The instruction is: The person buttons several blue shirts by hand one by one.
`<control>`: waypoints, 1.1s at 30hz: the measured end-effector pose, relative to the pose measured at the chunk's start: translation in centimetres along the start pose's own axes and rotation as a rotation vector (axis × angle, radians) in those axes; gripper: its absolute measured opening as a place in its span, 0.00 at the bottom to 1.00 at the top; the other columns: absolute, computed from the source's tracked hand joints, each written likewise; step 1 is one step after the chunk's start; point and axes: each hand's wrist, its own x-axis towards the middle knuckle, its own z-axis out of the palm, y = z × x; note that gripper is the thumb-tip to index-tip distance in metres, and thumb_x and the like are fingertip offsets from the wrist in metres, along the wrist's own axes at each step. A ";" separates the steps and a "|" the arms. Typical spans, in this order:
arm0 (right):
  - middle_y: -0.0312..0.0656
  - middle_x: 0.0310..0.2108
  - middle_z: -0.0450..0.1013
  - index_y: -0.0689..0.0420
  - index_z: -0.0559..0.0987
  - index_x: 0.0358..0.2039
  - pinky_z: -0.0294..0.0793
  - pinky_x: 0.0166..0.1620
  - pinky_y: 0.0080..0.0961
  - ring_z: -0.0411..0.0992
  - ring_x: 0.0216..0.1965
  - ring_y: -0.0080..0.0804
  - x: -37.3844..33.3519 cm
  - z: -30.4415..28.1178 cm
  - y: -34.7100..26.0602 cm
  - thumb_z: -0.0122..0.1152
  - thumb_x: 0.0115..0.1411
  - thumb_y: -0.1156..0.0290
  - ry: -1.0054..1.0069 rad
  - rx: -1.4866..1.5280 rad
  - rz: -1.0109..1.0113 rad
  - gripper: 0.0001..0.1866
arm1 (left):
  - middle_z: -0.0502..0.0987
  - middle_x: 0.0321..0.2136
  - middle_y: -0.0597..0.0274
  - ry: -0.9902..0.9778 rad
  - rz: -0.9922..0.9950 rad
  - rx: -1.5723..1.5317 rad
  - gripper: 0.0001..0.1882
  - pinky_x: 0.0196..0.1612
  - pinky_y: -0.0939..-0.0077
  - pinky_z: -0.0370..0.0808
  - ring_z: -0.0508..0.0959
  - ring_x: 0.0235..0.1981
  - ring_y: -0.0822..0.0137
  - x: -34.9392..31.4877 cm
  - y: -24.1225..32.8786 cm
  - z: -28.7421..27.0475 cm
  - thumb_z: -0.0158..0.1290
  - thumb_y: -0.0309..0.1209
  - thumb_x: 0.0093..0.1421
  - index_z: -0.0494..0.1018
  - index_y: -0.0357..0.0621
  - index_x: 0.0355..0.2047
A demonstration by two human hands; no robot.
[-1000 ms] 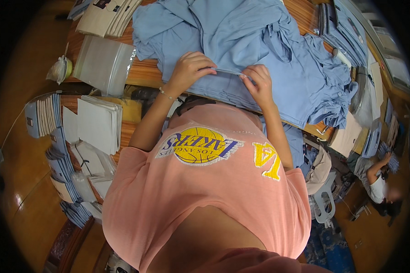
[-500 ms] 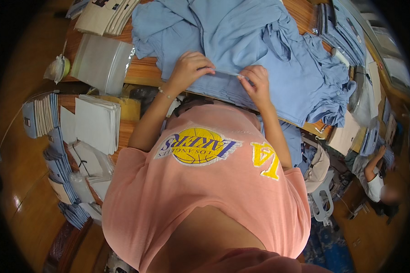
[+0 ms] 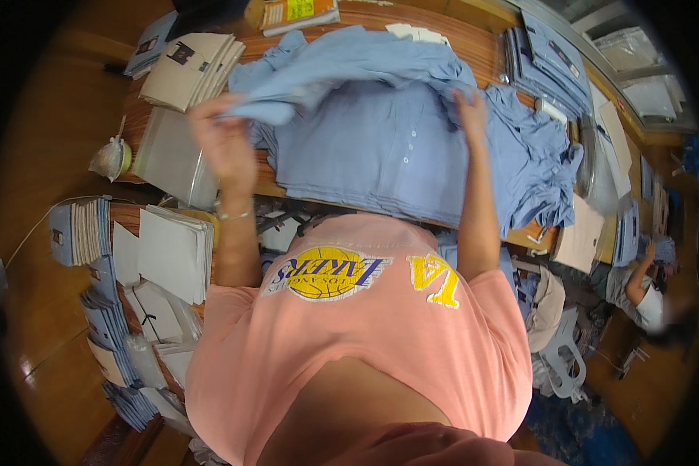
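A light-blue shirt (image 3: pixel 365 60) is raised off the table, its cloth arching between my two hands. My left hand (image 3: pixel 224 144), smeared by motion, is closed on the shirt's left edge. At the other side my right hand (image 3: pixel 470 116) pinches the cloth near its right edge. Beneath lies a flat stack of blue shirts (image 3: pixel 342 155), the top one showing a row of pale buttons. Bunched blue sleeves (image 3: pixel 532 163) spill from the stack toward the right.
Left on the wooden table (image 3: pixel 369 15) are folded beige shirts (image 3: pixel 190 74) and clear plastic bags (image 3: pixel 171 155). White cards (image 3: pixel 175 252) lie nearer me. Folded blue shirts (image 3: pixel 551 62) are stacked at the far right. Another person (image 3: pixel 641 299) is at the right.
Both hands have moved away from the near edge and farther apart, lifting the shirt. The buttoned front of the shirt below now shows. My view has shifted slightly.
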 end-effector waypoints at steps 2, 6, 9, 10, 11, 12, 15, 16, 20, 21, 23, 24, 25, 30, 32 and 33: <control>0.53 0.54 0.63 0.55 0.71 0.51 0.57 0.58 0.41 0.60 0.56 0.47 -0.7 -7.0 -0.5 0.55 0.56 0.62 0.106 0.408 0.055 0.23 | 0.69 0.37 0.55 0.105 0.269 -0.066 0.11 0.46 0.61 0.73 0.72 0.40 0.62 3.3 3.1 -1.7 0.49 0.33 0.61 0.60 0.46 0.40; 0.46 0.49 0.69 0.60 0.70 0.49 0.68 0.50 0.39 0.68 0.49 0.43 -1.4 -22.6 -0.2 0.55 0.55 0.68 0.188 1.330 0.020 0.21 | 0.71 0.37 0.45 0.308 0.563 0.058 0.09 0.45 0.66 0.72 0.72 0.38 0.61 10.4 7.2 1.2 0.41 0.32 0.64 0.57 0.43 0.41; 0.50 0.50 0.67 0.64 0.68 0.51 0.67 0.52 0.40 0.66 0.51 0.46 2.4 -28.4 5.7 0.47 0.59 0.61 0.270 0.991 -0.074 0.24 | 0.72 0.39 0.52 0.240 0.607 0.422 0.09 0.47 0.71 0.69 0.72 0.41 0.64 18.3 -0.1 -0.2 0.42 0.29 0.63 0.63 0.40 0.43; 0.52 0.51 0.66 0.65 0.67 0.51 0.66 0.52 0.41 0.65 0.51 0.47 3.6 -29.1 6.8 0.44 0.60 0.58 0.279 0.886 -0.106 0.25 | 0.72 0.39 0.55 0.163 0.587 0.560 0.10 0.48 0.73 0.68 0.71 0.42 0.65 19.9 -3.3 -0.7 0.42 0.27 0.63 0.66 0.39 0.43; 0.53 0.51 0.66 0.65 0.66 0.52 0.66 0.52 0.41 0.65 0.51 0.47 3.4 -28.1 5.6 0.45 0.60 0.58 0.247 1.093 0.007 0.26 | 0.72 0.38 0.57 -0.002 0.434 0.423 0.09 0.46 0.76 0.67 0.71 0.41 0.67 19.9 -5.6 3.0 0.42 0.26 0.62 0.67 0.39 0.42; 0.55 0.51 0.66 0.66 0.66 0.52 0.66 0.52 0.40 0.65 0.51 0.46 2.8 -27.5 4.1 0.46 0.60 0.58 0.250 1.297 0.127 0.26 | 0.72 0.36 0.59 -0.167 0.276 0.269 0.08 0.44 0.79 0.67 0.71 0.39 0.69 19.4 -7.6 7.2 0.43 0.25 0.62 0.68 0.39 0.40; 0.51 0.47 0.68 0.65 0.67 0.50 0.67 0.51 0.37 0.67 0.48 0.42 5.4 -28.1 14.7 0.58 0.56 0.64 0.710 0.466 0.074 0.25 | 0.72 0.38 0.60 -0.349 0.057 0.134 0.10 0.44 0.79 0.67 0.71 0.39 0.70 15.7 -11.1 11.0 0.44 0.23 0.61 0.68 0.39 0.43; 0.50 0.45 0.69 0.64 0.68 0.49 0.67 0.50 0.35 0.68 0.47 0.40 5.2 -28.1 18.4 0.61 0.54 0.67 0.706 0.251 0.041 0.25 | 0.72 0.40 0.60 -0.351 0.029 0.167 0.11 0.45 0.78 0.68 0.71 0.40 0.70 14.2 -12.0 10.9 0.45 0.23 0.61 0.68 0.39 0.45; 0.44 0.34 0.72 0.65 0.74 0.37 0.70 0.38 0.22 0.70 0.33 0.29 -5.1 -17.9 13.4 0.60 0.56 0.67 0.604 -0.217 -0.314 0.15 | 0.75 0.39 0.55 -0.268 -0.075 0.516 0.15 0.44 0.78 0.70 0.74 0.39 0.70 4.9 -10.3 1.0 0.49 0.32 0.60 0.69 0.36 0.45; 0.42 0.28 0.72 0.64 0.75 0.32 0.69 0.34 0.19 0.69 0.28 0.27 -8.3 -16.2 12.2 0.60 0.56 0.66 0.540 -0.136 -0.231 0.13 | 0.76 0.38 0.56 -0.209 -0.231 0.464 0.16 0.42 0.80 0.71 0.75 0.36 0.72 2.5 -10.6 -1.2 0.51 0.35 0.59 0.71 0.36 0.42; 0.38 0.18 0.71 0.62 0.77 0.24 0.65 0.27 0.15 0.67 0.20 0.23 -12.7 -13.1 11.9 0.60 0.56 0.64 0.339 0.099 0.047 0.13 | 0.77 0.29 0.58 -0.248 -0.387 0.625 0.13 0.36 0.81 0.71 0.76 0.32 0.73 -1.4 -11.4 -4.9 0.51 0.36 0.59 0.74 0.35 0.35; 0.36 0.15 0.69 0.60 0.77 0.21 0.63 0.24 0.14 0.65 0.17 0.20 -13.8 -11.7 11.6 0.60 0.56 0.63 0.182 0.260 0.233 0.14 | 0.77 0.24 0.61 -0.297 -0.588 0.626 0.14 0.33 0.80 0.70 0.76 0.29 0.73 -3.1 -12.1 -7.0 0.51 0.36 0.59 0.75 0.36 0.33; 0.34 0.14 0.68 0.59 0.77 0.20 0.60 0.21 0.13 0.63 0.15 0.19 -14.3 -10.8 9.1 0.59 0.57 0.60 0.028 0.223 0.387 0.15 | 0.76 0.20 0.63 -0.347 -0.795 0.619 0.14 0.30 0.79 0.70 0.76 0.26 0.73 -4.4 -12.5 -8.4 0.51 0.37 0.59 0.75 0.36 0.30; 0.34 0.19 0.70 0.60 0.77 0.27 0.62 0.23 0.18 0.66 0.20 0.20 -14.9 -6.7 6.5 0.56 0.57 0.60 -0.364 0.222 0.434 0.14 | 0.73 0.15 0.65 -0.558 -0.605 1.035 0.14 0.22 0.76 0.68 0.71 0.16 0.73 -5.1 -12.6 -5.4 0.52 0.38 0.57 0.73 0.38 0.25; 0.34 0.24 0.71 0.59 0.76 0.31 0.65 0.27 0.18 0.68 0.26 0.22 -14.2 -7.8 8.1 0.57 0.57 0.62 -0.212 0.414 0.413 0.12 | 0.72 0.14 0.65 -0.535 -0.533 0.995 0.14 0.21 0.76 0.68 0.70 0.14 0.73 -4.4 -14.1 -5.7 0.53 0.38 0.56 0.72 0.39 0.24; 0.35 0.28 0.71 0.58 0.75 0.34 0.67 0.31 0.20 0.68 0.31 0.23 -14.2 -9.6 8.9 0.56 0.57 0.63 -0.045 0.567 0.409 0.11 | 0.72 0.15 0.65 -0.520 -0.677 0.846 0.14 0.21 0.76 0.68 0.71 0.15 0.72 -3.4 -14.4 -6.3 0.54 0.39 0.55 0.72 0.39 0.24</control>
